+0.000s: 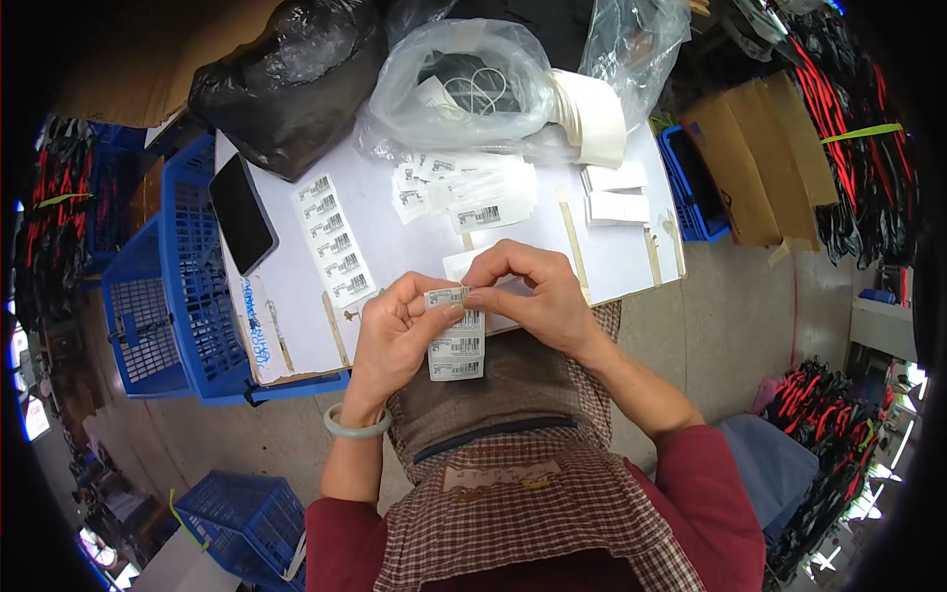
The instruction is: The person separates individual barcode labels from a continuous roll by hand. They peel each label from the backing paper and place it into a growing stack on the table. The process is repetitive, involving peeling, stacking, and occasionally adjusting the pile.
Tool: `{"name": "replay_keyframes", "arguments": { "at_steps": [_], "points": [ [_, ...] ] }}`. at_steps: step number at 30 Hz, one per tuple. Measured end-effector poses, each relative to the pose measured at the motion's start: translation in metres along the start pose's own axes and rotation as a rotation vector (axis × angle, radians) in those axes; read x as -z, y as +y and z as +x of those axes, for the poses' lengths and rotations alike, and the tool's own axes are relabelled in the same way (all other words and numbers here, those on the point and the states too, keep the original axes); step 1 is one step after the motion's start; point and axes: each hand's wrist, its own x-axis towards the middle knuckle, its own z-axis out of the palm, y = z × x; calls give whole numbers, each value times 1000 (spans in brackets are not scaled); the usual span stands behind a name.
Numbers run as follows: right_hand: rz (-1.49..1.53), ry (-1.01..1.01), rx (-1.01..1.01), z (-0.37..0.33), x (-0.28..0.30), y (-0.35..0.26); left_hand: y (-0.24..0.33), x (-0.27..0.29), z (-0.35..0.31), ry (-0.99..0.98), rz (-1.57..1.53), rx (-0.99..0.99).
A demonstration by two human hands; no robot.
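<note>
Strip of barcode labels (pixel 457 350) hangs pinched between a worker's two hands, just off the near edge of a white desk (pixel 395 247) and above a checked apron (pixel 513 498). The left hand (pixel 395 331), a pale bangle (pixel 357 426) at its wrist, grips the strip's upper left side between thumb and bent fingers; the right hand (pixel 538 296), its thumb and fingertips drawn together, holds the upper right corner. Before the worker lie a longer label strip (pixel 333 242), a dark phone (pixel 243 214) and a loose heap of labels (pixel 483 197). Behind these, a black bag (pixel 286 94) sits beside a clear plastic bag (pixel 390 104). White card stacks (pixel 618 209) occupy the right side; a blue basket (pixel 192 296) stands to the left.
</note>
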Motion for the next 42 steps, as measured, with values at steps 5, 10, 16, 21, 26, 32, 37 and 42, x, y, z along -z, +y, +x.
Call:
{"name": "replay_keyframes", "arguments": {
  "at_steps": [5, 10, 16, 21, 26, 32, 37, 42],
  "points": [
    [153, 242, 28, -2, 20, 7, -12, 8, -12, 130, 280, 155],
    [128, -28, -360, 4, 40, 6, -28, 26, 0, 139, 459, 98],
    [-202, -141, -349, 17, 29, 11, -13, 1, 39, 152, 822, 107],
    [-239, -101, -348, 17, 26, 9, -16, 0, 43, 154, 902, 129],
    [-233, -103, -361, 19, 26, 9, -19, 3, 43, 154, 898, 120],
    [-321, -109, -293, 20, 25, 13, -12, 0, 45, 116, 895, 146],
    [-618, -29, -7, 14, 16, 21, -13, -8, 48, 100, 1165, 1],
    [-290, 154, -100, 42, 28, 13, 16, -5, 61, 307, 875, -20]
  ]
}}
